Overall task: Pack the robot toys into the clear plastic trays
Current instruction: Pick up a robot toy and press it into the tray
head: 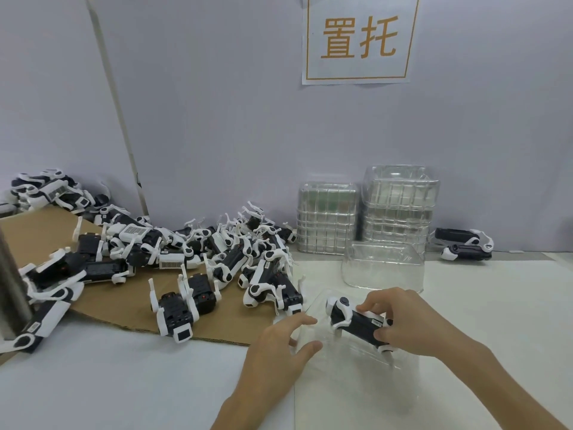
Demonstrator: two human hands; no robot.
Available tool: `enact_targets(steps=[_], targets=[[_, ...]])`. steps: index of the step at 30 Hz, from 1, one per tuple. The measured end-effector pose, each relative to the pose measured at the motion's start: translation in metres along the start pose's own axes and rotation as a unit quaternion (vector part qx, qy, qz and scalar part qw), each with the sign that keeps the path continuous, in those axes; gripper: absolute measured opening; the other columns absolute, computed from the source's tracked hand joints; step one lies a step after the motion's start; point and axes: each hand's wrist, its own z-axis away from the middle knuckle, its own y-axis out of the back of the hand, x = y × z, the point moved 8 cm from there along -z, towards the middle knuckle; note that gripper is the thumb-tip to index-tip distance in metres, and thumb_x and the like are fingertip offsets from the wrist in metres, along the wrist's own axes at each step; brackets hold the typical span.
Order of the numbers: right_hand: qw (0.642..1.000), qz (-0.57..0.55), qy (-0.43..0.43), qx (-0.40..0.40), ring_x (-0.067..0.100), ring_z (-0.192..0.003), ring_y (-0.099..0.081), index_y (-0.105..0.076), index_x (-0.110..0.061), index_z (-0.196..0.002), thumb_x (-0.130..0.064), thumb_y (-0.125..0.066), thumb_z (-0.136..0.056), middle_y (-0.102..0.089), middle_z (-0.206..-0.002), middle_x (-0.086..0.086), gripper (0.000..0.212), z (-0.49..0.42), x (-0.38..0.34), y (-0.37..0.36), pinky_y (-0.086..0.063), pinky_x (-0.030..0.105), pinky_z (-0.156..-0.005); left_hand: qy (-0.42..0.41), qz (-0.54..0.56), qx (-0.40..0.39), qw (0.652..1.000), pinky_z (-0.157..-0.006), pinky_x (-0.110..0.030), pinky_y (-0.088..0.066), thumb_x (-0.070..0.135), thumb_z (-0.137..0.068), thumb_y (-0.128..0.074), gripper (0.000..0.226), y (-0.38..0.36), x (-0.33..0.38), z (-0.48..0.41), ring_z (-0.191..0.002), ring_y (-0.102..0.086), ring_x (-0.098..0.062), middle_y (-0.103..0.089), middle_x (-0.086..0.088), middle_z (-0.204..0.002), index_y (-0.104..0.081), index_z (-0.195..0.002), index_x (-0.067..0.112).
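wall (217, 103): pale grey | sign (359, 38): orange characters | table (124, 383): white

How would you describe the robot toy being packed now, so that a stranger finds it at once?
Start at the paper sign on the wall and go down, past the stacks of clear trays, to the flat clear tray on the white table. The robot toy over it is the only one gripped by a hand, the right hand, apart from the pile on the cardboard.
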Motion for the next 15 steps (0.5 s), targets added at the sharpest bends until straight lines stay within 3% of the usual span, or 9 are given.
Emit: enact_targets(steps=[4, 8, 11, 15], targets=[[1.000, 0.010, 0.002, -0.011, 0.005, -0.088, -0.061, -0.054, -0.050, -0.084, -0.013, -0.067, -0.075, -0.064, -0.107, -0.007, 0.041, 0.001, -0.008, 0.002, -0.049, 0.019, -0.065, 0.007, 0.008, 0.004, 1.000, -0.089, -0.023, -0.049, 0.053, -0.087, -0.068, 0.031, 0.002, 0.001, 0.001, -0.091, -0.062, 0.007, -0.054, 0.042, -0.112, -0.059, -0.116, 0.052], [0.998, 0.056, 0.009, 0.005, 0.000, -0.074, -0.057, -0.049, -0.044, -0.090, -0.022, -0.064, -0.075, -0.068, -0.103, -0.012, 0.030, 0.005, -0.013, 0.000, -0.048, 0.024, -0.060, -0.014, 0.016, -0.004, 1.000, -0.081, -0.018, -0.051, 0.060, -0.083, -0.066, 0.031, 0.001, 0.004, 0.004, -0.084, -0.064, 0.005, -0.056, 0.039, -0.118, -0.062, -0.113, 0.052], [0.997, 0.069, 0.021, 0.016, -0.003, -0.077, -0.055, -0.042, -0.048, -0.094, -0.034, -0.062, -0.077, -0.064, -0.101, -0.024, 0.030, 0.009, -0.012, -0.002, -0.043, 0.021, -0.064, -0.051, 0.020, 0.047, 0.997, -0.068, -0.018, -0.048, 0.073, -0.082, -0.051, 0.034, 0.012, 0.014, 0.005, -0.074, -0.064, -0.002, -0.059, 0.031, -0.108, -0.069, -0.097, 0.047], [0.998, 0.035, 0.042, 0.019, -0.007, -0.082, -0.054, -0.046, -0.055, -0.102, -0.057, -0.066, -0.078, -0.061, -0.095, -0.028, 0.031, 0.010, -0.018, -0.008, -0.041, 0.019, -0.068, -0.084, 0.076, 0.126, 0.986, -0.066, -0.023, -0.045, 0.064, -0.084, -0.053, 0.043, 0.023, 0.018, 0.008, -0.078, -0.057, -0.013, -0.055, 0.013, -0.085, -0.066, -0.065, 0.028]])
